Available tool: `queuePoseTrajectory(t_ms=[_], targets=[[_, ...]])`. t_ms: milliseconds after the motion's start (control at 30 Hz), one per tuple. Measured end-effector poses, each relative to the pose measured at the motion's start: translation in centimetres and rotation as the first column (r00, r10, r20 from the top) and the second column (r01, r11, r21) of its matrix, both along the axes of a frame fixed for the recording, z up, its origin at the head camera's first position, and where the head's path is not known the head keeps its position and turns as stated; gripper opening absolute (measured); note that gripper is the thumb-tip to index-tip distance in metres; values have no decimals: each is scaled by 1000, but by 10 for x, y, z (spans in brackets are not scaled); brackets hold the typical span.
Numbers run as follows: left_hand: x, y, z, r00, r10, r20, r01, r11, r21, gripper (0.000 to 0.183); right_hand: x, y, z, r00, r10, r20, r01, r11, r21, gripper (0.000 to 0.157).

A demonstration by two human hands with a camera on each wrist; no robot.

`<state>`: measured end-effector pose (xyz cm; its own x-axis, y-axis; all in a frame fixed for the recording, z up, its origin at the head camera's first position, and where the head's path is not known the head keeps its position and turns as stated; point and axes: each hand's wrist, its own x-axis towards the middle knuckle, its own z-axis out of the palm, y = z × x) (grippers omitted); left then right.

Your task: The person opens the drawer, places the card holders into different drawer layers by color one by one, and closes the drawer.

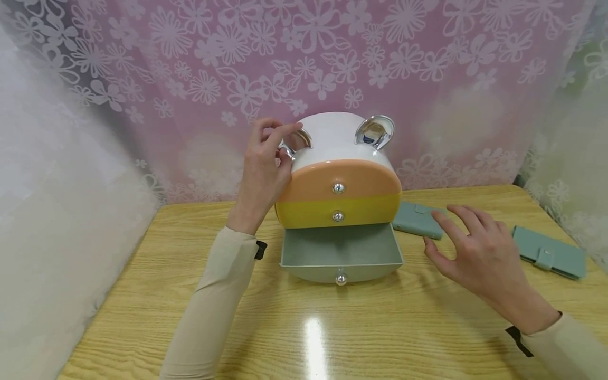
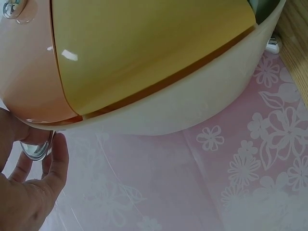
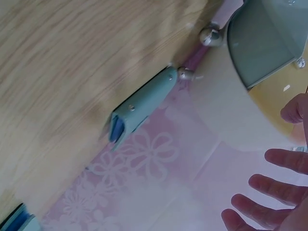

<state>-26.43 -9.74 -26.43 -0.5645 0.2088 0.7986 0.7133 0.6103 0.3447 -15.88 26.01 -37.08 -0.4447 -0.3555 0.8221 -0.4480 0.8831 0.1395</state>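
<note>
A small rounded chest of drawers (image 1: 328, 140) with a white shell stands on the table, its green bottom drawer (image 1: 342, 248) pulled out and the orange and yellow drawers pushed in. My left hand (image 1: 266, 163) grips the silver ear (image 1: 304, 138) on its left top side; in the left wrist view the fingers curl round that ear (image 2: 36, 151). My right hand (image 1: 484, 253) hovers over the table right of the drawer, fingers spread and holding nothing. Near its fingertips lies a green snap wallet (image 1: 418, 220), and a second green wallet (image 1: 551, 252) lies beyond its wrist side.
A second silver ear (image 1: 375, 132) sticks up on the chest's right. Round silver knobs (image 1: 341, 279) stand out from the drawer fronts. Behind the wood-grain table (image 1: 190, 264) hangs a pink flowered cloth (image 1: 304, 58), with pale cloth at both sides.
</note>
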Motion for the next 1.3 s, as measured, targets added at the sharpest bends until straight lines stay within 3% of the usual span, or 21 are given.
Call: queuePoseTrajectory(t_ms=[267, 500, 967, 1067, 1300], targets=[[0, 0, -1, 1000, 1, 3, -1, 1000, -1, 50, -3, 19, -4, 993, -89, 72, 85, 995, 59, 64], [0, -1, -1, 1000, 4, 4, -4, 1000, -1, 49, -11, 34, -9, 993, -107, 42, 104, 993, 59, 69], [-2, -1, -1, 1000, 1, -9, -1, 1000, -2, 50, -18, 61, -21, 965, -204, 166, 180, 972, 151, 76], [-2, -1, -1, 1000, 2, -5, -2, 1000, -4, 50, -17, 70, -22, 923, -267, 278, 221, 957, 187, 65], [-3, 0, -1, 1000, 7, 5, -7, 1000, -4, 49, -18, 82, -21, 725, -442, 528, 328, 896, 299, 64]])
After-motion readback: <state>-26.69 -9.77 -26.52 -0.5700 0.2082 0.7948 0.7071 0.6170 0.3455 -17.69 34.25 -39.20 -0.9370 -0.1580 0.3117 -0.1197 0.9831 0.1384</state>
